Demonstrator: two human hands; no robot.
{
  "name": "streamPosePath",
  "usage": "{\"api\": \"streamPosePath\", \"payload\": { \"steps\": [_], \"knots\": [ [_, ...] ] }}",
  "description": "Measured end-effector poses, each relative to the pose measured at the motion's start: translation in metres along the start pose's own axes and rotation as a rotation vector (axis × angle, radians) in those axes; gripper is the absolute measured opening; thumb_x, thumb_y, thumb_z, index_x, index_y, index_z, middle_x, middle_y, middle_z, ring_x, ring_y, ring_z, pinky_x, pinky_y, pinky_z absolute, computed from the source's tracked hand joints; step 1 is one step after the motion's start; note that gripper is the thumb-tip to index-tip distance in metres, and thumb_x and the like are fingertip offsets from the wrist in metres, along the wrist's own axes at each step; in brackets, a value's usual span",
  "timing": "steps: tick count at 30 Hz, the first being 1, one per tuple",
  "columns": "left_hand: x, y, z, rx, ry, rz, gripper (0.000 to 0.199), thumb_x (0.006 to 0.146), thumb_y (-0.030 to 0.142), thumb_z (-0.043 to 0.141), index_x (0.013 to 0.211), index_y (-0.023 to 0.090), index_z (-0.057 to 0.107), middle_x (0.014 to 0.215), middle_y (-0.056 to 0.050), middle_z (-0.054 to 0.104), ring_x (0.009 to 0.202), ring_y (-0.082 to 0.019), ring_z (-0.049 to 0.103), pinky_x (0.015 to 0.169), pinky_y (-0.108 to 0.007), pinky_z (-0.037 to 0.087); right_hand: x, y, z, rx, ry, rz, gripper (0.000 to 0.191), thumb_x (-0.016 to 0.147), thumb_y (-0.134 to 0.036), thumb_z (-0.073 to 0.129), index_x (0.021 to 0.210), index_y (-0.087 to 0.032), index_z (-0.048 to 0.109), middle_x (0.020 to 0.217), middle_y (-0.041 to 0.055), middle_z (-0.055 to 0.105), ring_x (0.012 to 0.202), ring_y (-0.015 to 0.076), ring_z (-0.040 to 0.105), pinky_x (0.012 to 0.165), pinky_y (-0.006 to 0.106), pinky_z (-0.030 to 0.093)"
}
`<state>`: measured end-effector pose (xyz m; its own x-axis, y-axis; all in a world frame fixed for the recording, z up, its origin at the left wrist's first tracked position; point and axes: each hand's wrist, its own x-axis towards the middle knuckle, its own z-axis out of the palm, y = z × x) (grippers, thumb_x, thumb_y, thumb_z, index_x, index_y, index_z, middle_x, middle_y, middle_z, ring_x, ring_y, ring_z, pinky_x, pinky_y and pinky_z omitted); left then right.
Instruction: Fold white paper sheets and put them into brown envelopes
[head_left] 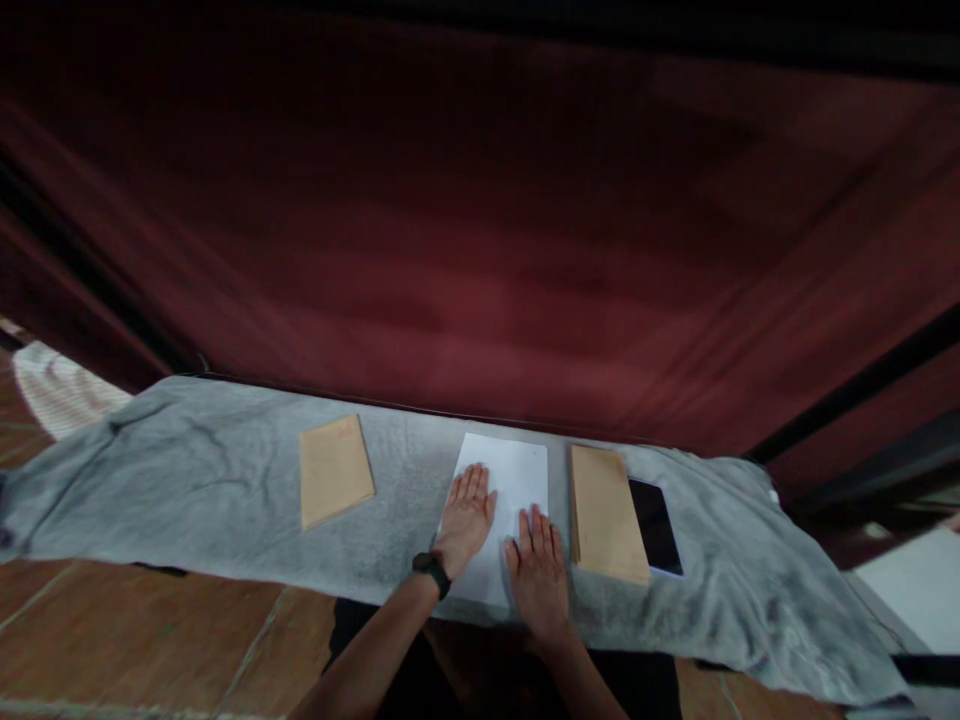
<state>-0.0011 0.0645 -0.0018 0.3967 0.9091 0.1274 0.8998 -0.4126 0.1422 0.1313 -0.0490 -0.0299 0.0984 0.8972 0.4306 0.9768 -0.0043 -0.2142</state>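
Observation:
White paper (517,465) lies flat on the grey cloth, long side running away from me; whether it is one sheet or a stack I cannot tell. My left hand (466,515) rests palm down on its left half, fingers stretched out, a dark watch (432,575) on the wrist. Lower down, my right hand (538,570) lies flat over the paper's near right edge, fingers spread. Neither hand grips anything. To the right sits a stack of brown envelopes (606,515). A single-looking brown envelope (334,472) lies apart on the left, slightly turned.
A dark-screened phone (657,528) lies beside the stack, partly under it. Grey cloth (225,490) covers the long, narrow surface, which ends at a dark red panel (480,330) behind. Brown floor tiles (225,630) show below the near edge. Something white (915,590) stands at far right.

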Motion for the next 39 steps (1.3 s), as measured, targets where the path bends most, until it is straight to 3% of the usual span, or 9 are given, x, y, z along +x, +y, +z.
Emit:
{"api": "streamPosePath", "payload": {
  "steps": [4, 7, 10, 16, 19, 22, 29, 33, 39],
  "knots": [
    [0.017, 0.04, 0.009, -0.104, -0.128, 0.296, 0.052, 0.104, 0.04, 0.027, 0.15, 0.022, 0.039, 0.159, -0.006, 0.034, 0.149, -0.025, 0.025, 0.12, -0.051, 0.022, -0.001, -0.003, 0.002, 0.003, 0.001, 0.026, 0.052, 0.099, -0.034, 0.041, 0.145, -0.011, 0.047, 0.15, 0.0201, 0.045, 0.142, 0.0313, 0.04, 0.116, 0.051, 0.031],
    [0.033, 0.051, 0.011, -0.133, -0.143, 0.392, 0.051, 0.104, 0.042, 0.027, 0.151, 0.025, 0.037, 0.16, -0.004, 0.033, 0.149, -0.024, 0.024, 0.121, -0.052, 0.02, 0.0, -0.005, -0.001, 0.0, -0.014, 0.037, 0.048, 0.098, -0.03, 0.042, 0.139, -0.009, 0.053, 0.146, 0.0217, 0.05, 0.14, 0.0327, 0.042, 0.114, 0.052, 0.033],
    [0.054, 0.036, 0.009, -0.119, -0.124, 0.359, 0.052, 0.104, 0.043, 0.028, 0.151, 0.025, 0.037, 0.16, -0.006, 0.034, 0.149, -0.024, 0.026, 0.121, -0.051, 0.019, 0.004, -0.005, -0.006, -0.001, -0.028, 0.023, 0.053, 0.099, -0.033, 0.041, 0.146, -0.01, 0.044, 0.152, 0.0206, 0.043, 0.141, 0.0324, 0.04, 0.114, 0.052, 0.034],
    [0.073, -0.027, 0.002, -0.019, -0.042, 0.182, 0.054, 0.102, 0.043, 0.029, 0.152, 0.021, 0.037, 0.158, -0.008, 0.036, 0.148, -0.025, 0.027, 0.121, -0.049, 0.02, 0.004, -0.006, -0.01, 0.031, -0.006, 0.062, 0.052, 0.101, -0.036, 0.039, 0.148, -0.015, 0.041, 0.155, 0.0165, 0.04, 0.142, 0.0303, 0.038, 0.114, 0.05, 0.033],
    [0.055, -0.053, -0.001, 0.005, 0.017, 0.155, 0.057, 0.102, 0.042, 0.027, 0.151, 0.016, 0.037, 0.157, -0.01, 0.036, 0.147, -0.024, 0.03, 0.121, -0.046, 0.022, 0.004, -0.006, -0.007, 0.037, -0.004, 0.053, 0.053, 0.101, -0.038, 0.037, 0.15, -0.015, 0.039, 0.155, 0.0166, 0.039, 0.142, 0.0308, 0.039, 0.113, 0.051, 0.034],
    [0.024, -0.062, -0.002, 0.018, 0.079, 0.089, 0.056, 0.102, 0.039, 0.026, 0.15, 0.013, 0.039, 0.155, -0.013, 0.04, 0.145, -0.024, 0.035, 0.12, -0.045, 0.025, 0.004, -0.004, -0.006, 0.023, -0.014, 0.046, 0.055, 0.101, -0.04, 0.037, 0.149, -0.014, 0.04, 0.155, 0.0174, 0.038, 0.142, 0.0314, 0.039, 0.114, 0.051, 0.033],
    [-0.034, -0.039, -0.005, 0.054, 0.084, 0.006, 0.053, 0.102, 0.034, 0.029, 0.148, 0.012, 0.043, 0.154, -0.013, 0.041, 0.145, -0.026, 0.035, 0.119, -0.047, 0.029, 0.002, -0.001, -0.003, 0.0, -0.018, 0.032, 0.054, 0.101, -0.038, 0.038, 0.149, -0.014, 0.041, 0.156, 0.0172, 0.037, 0.143, 0.0303, 0.037, 0.116, 0.051, 0.029],
    [-0.047, -0.026, -0.016, 0.046, 0.053, 0.063, 0.053, 0.102, 0.04, 0.034, 0.148, 0.018, 0.043, 0.156, -0.01, 0.038, 0.147, -0.029, 0.03, 0.119, -0.053, 0.027, 0.004, -0.001, -0.003, 0.007, -0.002, 0.032, 0.051, 0.102, -0.036, 0.037, 0.146, -0.012, 0.045, 0.154, 0.018, 0.041, 0.142, 0.0301, 0.038, 0.116, 0.051, 0.03],
    [-0.065, -0.017, -0.024, -0.035, -0.025, 0.339, 0.048, 0.103, 0.037, 0.036, 0.15, 0.03, 0.039, 0.159, -0.001, 0.035, 0.149, -0.023, 0.025, 0.123, -0.05, 0.017, 0.004, -0.017, -0.006, 0.067, -0.068, -0.047, 0.048, 0.103, -0.027, 0.03, 0.145, -0.012, 0.047, 0.152, 0.0161, 0.045, 0.142, 0.0265, 0.039, 0.117, 0.05, 0.028]
  ]
}}
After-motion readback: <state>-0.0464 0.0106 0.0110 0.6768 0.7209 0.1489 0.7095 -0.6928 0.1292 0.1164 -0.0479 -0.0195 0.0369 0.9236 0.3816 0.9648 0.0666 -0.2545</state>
